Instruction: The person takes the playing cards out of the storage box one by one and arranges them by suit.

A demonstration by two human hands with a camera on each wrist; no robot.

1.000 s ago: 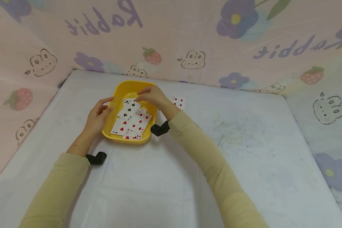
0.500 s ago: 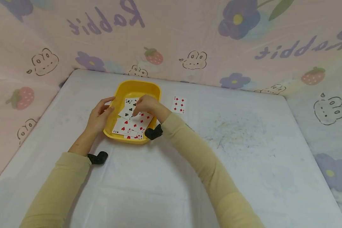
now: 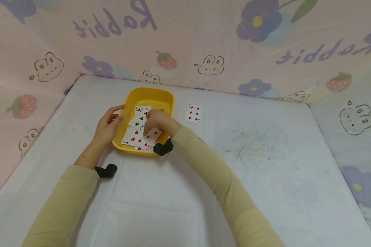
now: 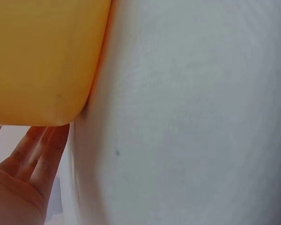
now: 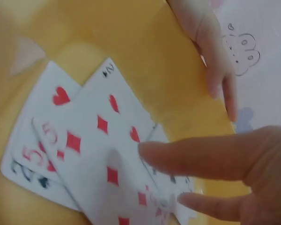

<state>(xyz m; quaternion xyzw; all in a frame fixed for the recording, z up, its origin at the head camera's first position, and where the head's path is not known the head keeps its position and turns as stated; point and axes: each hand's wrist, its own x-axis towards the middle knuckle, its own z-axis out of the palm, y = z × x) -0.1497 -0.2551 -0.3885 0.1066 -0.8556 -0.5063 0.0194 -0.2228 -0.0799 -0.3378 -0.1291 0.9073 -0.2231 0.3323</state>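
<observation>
A yellow plastic basin (image 3: 151,90) holds several overlapping playing cards, face up. My left hand (image 3: 106,125) grips its left rim in the head view, thumb at the rim, fingers along the outer wall. The left wrist view shows those fingers (image 4: 49,154) against the yellow wall. My right hand (image 3: 157,121) is inside the basin over a diamonds card (image 5: 107,159), a five by its corner. Thumb and finger stand apart in the right wrist view, pinching nothing. A clubs card (image 3: 137,121) and a hearts card (image 3: 129,137) lie beside it, partly covered.
To the right of the basin a six of diamonds (image 3: 193,114) lies face up on the white table (image 3: 185,192). A pink rabbit-print cloth (image 3: 185,37) hangs behind. Black wrist mounts (image 3: 106,171) sit on both wrists.
My right hand has moved from the basin's far right side down over the cards. The diamonds card has slid slightly left and nearer. The six of diamonds is uncovered; my left hand stays put.
</observation>
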